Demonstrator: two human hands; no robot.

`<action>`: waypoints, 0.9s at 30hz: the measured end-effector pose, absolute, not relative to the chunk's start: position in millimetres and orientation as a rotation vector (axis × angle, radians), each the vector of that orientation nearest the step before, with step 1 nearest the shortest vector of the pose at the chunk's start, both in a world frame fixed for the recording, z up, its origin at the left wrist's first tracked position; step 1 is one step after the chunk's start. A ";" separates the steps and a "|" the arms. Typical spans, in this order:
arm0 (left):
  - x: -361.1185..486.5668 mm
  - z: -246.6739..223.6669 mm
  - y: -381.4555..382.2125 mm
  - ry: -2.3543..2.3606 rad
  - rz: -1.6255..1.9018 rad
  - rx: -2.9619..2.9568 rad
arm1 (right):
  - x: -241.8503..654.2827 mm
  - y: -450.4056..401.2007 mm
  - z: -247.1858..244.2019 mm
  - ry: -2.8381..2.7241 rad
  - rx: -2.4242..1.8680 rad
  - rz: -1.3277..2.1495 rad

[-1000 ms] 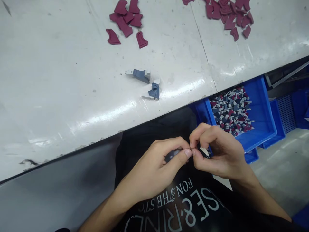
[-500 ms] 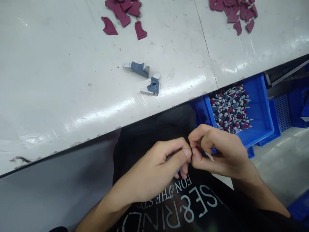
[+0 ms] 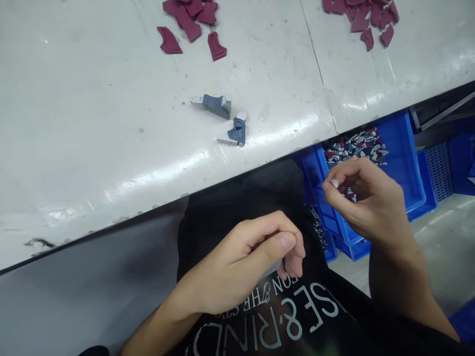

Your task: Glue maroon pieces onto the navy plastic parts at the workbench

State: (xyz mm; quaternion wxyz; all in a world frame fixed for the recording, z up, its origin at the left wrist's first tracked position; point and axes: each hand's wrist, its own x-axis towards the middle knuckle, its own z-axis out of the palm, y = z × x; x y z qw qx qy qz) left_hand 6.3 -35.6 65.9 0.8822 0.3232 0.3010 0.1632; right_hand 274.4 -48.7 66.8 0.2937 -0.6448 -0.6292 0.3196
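My left hand (image 3: 256, 262) is closed in front of the dark shirt, thumb against the curled fingers, round a light piece that is mostly hidden. Over the edge of the blue bin, my right hand (image 3: 371, 198) pinches a small whitish piece (image 3: 334, 183) between thumb and fingertips. On the white table (image 3: 111, 123) lie a blue-grey and white part (image 3: 216, 105) and a smaller blue-grey part (image 3: 237, 130) with whitish ends. The two hands are apart.
Maroon pieces (image 3: 187, 20) lie at the table's far side, with another maroon group (image 3: 371, 15) farther right. Below the table edge, a blue bin (image 3: 404, 163) holds many mixed small pieces. More blue bins (image 3: 438, 170) stand to its right.
My right hand has moved away from my left hand, up and right to the blue bin, with a small whitish piece in its fingers. My left hand has stayed nearly in place.
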 end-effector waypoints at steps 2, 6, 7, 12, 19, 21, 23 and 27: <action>8.5 64.0 -34.5 0.628 0.357 0.705 | 269.6 -50.4 60.5 -1.661 -1.727 0.865; 8.8 59.4 -34.3 0.605 0.400 0.662 | 266.3 -49.9 53.5 -1.658 -1.781 0.833; 8.6 58.4 -34.3 0.596 0.407 0.638 | 265.7 -49.7 52.9 -1.644 -1.793 0.826; 10.8 56.7 -32.4 0.559 0.417 0.557 | 253.4 -50.5 56.6 -1.518 -1.698 0.851; 13.6 55.7 -32.0 0.556 0.441 0.628 | 227.4 -51.6 72.0 -1.391 -1.448 1.028; 13.0 55.1 -32.1 0.599 0.449 0.706 | 223.9 -51.0 76.9 -1.394 -1.384 1.093; 12.4 54.7 -32.0 0.625 0.457 0.788 | 221.0 -50.7 81.3 -1.352 -1.332 1.178; 12.5 54.4 -32.1 0.639 0.499 0.920 | 215.8 -51.7 86.6 -1.219 -1.241 1.364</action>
